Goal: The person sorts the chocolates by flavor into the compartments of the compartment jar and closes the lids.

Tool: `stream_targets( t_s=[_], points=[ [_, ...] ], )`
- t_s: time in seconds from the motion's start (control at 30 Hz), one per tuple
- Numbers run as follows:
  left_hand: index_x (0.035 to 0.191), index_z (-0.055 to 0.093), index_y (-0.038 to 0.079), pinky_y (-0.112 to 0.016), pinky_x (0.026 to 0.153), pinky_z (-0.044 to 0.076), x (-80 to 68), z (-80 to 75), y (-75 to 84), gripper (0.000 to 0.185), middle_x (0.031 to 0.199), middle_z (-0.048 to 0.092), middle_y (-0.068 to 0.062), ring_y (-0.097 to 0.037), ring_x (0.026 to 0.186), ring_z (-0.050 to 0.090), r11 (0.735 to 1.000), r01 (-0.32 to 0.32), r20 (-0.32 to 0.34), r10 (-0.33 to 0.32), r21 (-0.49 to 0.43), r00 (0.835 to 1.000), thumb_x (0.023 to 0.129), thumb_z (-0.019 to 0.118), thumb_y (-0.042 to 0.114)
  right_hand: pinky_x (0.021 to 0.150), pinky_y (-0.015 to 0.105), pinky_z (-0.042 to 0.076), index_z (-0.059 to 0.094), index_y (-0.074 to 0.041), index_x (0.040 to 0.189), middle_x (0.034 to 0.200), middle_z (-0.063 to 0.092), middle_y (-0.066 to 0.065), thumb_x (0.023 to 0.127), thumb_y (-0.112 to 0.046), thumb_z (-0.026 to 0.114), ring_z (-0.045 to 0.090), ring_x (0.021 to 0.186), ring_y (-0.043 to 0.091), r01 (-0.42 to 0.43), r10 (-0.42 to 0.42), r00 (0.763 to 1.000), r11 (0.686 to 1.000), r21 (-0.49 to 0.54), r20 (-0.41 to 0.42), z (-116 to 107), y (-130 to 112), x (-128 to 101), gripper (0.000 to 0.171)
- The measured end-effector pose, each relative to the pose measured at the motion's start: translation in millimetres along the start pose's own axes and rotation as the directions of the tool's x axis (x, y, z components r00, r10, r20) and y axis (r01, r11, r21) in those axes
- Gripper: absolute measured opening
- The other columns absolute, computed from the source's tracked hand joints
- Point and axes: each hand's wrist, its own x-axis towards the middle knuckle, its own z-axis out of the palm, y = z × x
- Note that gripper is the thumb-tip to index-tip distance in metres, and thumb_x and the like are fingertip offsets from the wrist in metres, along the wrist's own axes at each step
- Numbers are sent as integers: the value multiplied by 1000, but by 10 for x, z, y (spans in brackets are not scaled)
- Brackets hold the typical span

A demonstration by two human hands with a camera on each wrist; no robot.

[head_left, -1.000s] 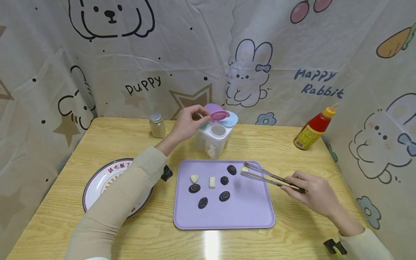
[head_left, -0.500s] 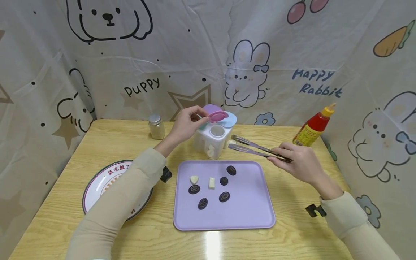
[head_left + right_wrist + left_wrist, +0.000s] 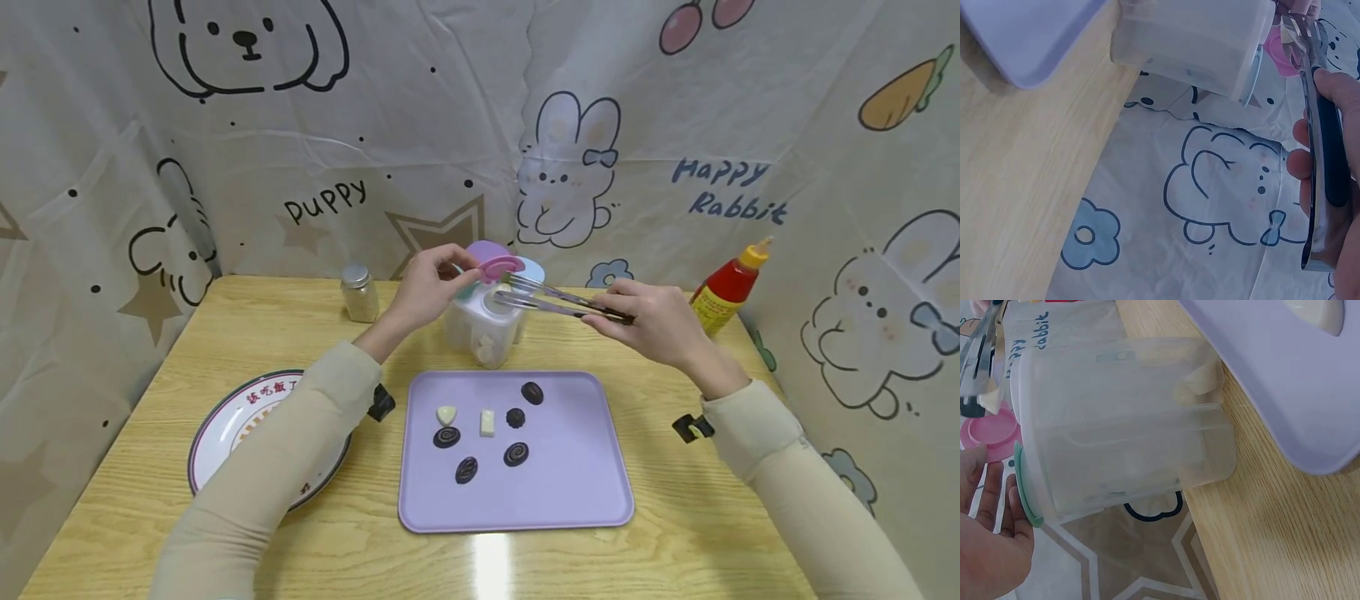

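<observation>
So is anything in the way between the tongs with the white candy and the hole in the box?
Nothing visible is. The left hand holds the pink lid flipped up, so the round opening of the clear container is uncovered. The tongs in the right hand reach over it, tips just above.

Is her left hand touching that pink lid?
Touching. The head view shows the left hand pinching the pink lid by its edge, holding it up.

The tongs (image 3: 558,300) are shiny metal. The box (image 3: 483,329) is cloudy, see-through plastic. The counter (image 3: 225,333) is light wood, and the purple tray (image 3: 577,492) looks smooth.
</observation>
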Motion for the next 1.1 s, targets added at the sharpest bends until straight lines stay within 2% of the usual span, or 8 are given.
stream_targets(
  t_s=[0.27, 0.43, 0.63, 0.8, 1.1],
  points=[
    [113, 73, 9, -27, 83, 53, -5, -3, 22, 17, 112, 74, -11, -22, 93, 64, 1000, 9, -1, -9, 10, 1000, 102, 72, 21, 49, 19, 26, 83, -5, 103, 78, 63, 6, 102, -71, 35, 41, 55, 9, -13, 14, 1000, 999, -34, 27, 12, 9, 75, 81],
    [113, 72, 9, -28, 83, 54, -11, 5, 16, 17, 113, 74, -11, -22, 93, 65, 1000, 17, 4, -17, 17, 1000, 101, 72, 22, 52, 19, 29, 82, -5, 113, 86, 67, 7, 97, -75, 35, 43, 58, 9, -52, 54, 995, 998, -29, 78, -14, -15, 57, 85],
    [114, 72, 9, -29, 85, 54, -11, 2, 25, 18, 112, 73, -11, -22, 95, 65, 1000, 12, -3, -12, 12, 1000, 102, 72, 22, 52, 22, 34, 81, -7, 111, 88, 69, 8, 96, -79, 33, 46, 59, 10, -61, 63, 994, 998, -28, 87, -123, -30, 6, 88],
    [114, 72, 8, -29, 84, 54, -21, -3, 43, 18, 112, 73, -11, -23, 95, 64, 1000, 14, 1, -14, 12, 1000, 102, 72, 21, 51, 20, 33, 82, -8, 106, 83, 69, 5, 98, -77, 36, 44, 58, 6, -28, 30, 997, 999, -26, 74, -218, -81, -85, 83],
    [114, 72, 8, -26, 81, 52, -11, 5, 28, 18, 112, 73, -12, -22, 93, 63, 1000, 8, -5, -8, 11, 1000, 102, 72, 21, 49, 16, 38, 82, -12, 100, 82, 71, 0, 102, -73, 38, 44, 56, -2, 58, -58, 991, 998, 0, 117, -269, -243, -277, 75]
  ],
)
